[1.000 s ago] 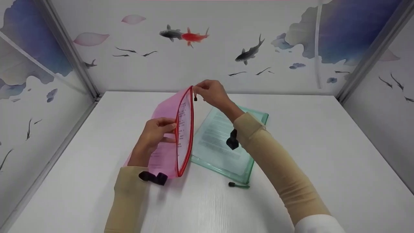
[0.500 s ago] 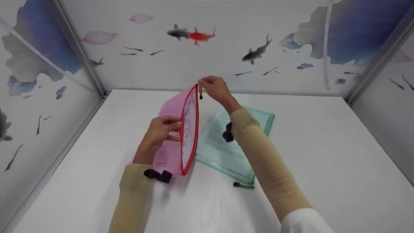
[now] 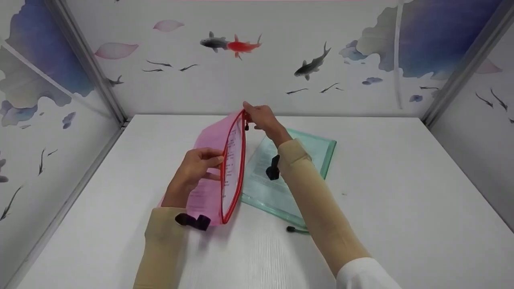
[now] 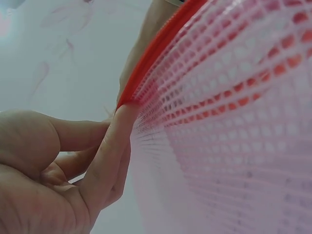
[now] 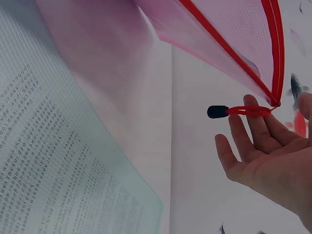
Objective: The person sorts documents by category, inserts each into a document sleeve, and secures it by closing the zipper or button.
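A pink mesh zip pouch (image 3: 211, 136) with a red zip edge stands on its side, its mouth open and printed paper (image 3: 231, 160) inside. My left hand (image 3: 194, 166) pinches the near side of that mouth, thumb and fingers on the red edge in the left wrist view. At the pouch's top corner is my right hand (image 3: 263, 118). In the right wrist view its fingers (image 5: 253, 131) are spread and relaxed. The red zip cord (image 5: 248, 111) with its black end (image 5: 218, 111) lies against them, and the thumb stands apart.
A green zip pouch (image 3: 257, 188) holding printed sheets lies flat to the right, partly under the right forearm. Its black-tipped pull (image 3: 291, 229) points toward the front. White panels with painted fish (image 3: 313, 66) enclose the white table (image 3: 381, 180) at the back and sides.
My right hand has come down slightly at the top corner, and its fingers have shifted to beside the zip cord. The left hand keeps its pinch on the pink pouch.
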The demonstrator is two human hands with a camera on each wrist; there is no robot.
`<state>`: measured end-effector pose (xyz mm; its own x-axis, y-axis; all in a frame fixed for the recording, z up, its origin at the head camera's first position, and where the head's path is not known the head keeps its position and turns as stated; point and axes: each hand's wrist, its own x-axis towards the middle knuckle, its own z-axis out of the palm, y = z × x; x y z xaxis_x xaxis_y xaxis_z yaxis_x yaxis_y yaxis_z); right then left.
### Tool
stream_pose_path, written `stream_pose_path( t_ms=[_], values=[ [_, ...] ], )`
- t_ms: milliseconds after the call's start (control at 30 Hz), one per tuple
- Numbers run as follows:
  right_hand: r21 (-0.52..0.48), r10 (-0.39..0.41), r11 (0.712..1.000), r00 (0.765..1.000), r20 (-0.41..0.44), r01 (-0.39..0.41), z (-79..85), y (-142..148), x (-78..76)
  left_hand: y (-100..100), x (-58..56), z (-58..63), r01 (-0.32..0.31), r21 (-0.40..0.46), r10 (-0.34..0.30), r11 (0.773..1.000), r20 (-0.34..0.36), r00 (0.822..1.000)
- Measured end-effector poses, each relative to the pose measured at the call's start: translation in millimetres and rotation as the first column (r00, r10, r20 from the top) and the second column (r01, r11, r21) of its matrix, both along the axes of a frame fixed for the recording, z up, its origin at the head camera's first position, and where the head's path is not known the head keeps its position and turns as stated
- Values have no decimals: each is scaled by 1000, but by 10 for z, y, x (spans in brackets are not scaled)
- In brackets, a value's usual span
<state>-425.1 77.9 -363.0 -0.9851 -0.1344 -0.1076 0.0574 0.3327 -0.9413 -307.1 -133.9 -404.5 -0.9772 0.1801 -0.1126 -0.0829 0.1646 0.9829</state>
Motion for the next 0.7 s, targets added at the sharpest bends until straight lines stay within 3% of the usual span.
stream_pose_path(
  t_ms=[267, 433, 700],
  values=[
    [20, -84, 996, 994, 71, 83, -5, 7, 20, 17, 16, -27, 85, -68, -85, 994, -5, 996],
    [23, -92, 996, 991, 98, 91, 38, 27, 14, 9, -3, -40, 142, -116, -142, 983, 11, 990],
    [-37, -45, 998, 988, 148, 51, 47, 100, -3, 54, -19, -54, 138, -179, -130, 974, 55, 990]
  ],
)
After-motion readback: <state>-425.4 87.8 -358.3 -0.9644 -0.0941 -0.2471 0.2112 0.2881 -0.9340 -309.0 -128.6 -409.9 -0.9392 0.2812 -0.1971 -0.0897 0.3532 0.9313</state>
